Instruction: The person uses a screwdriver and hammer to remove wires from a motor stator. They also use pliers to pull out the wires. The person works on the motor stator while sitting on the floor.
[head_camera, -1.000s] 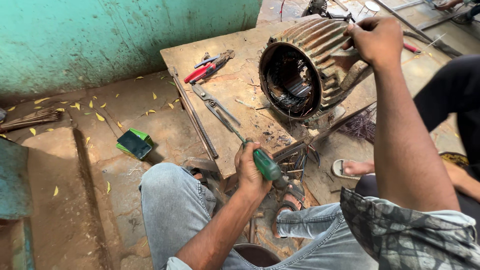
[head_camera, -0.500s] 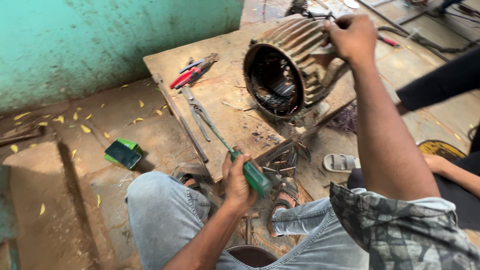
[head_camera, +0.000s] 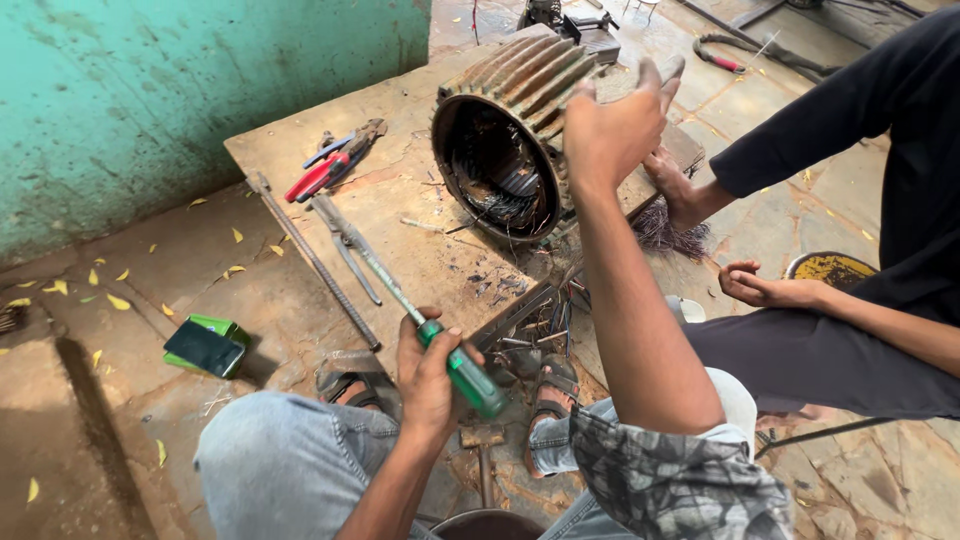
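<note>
Between both hands (head_camera: 520, 260), screwdriver (head_camera: 440, 340) and motor housing (head_camera: 505, 135).

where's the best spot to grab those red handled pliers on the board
Likely the red handles: they point toward the board's near-left edge and lie bare, so come from that side. The jaws point away toward the motor housing, and blue-handled pliers lie close behind.

One ribbed motor housing (head_camera: 515, 135) lies on one wooden board (head_camera: 400, 200), alongside one red-handled pliers (head_camera: 325, 172), one grey pliers (head_camera: 345, 240) and one long metal rod (head_camera: 312, 258); one green-handled screwdriver (head_camera: 455, 365), one small green box (head_camera: 205, 346), two sandalled feet, four hands in view
</note>
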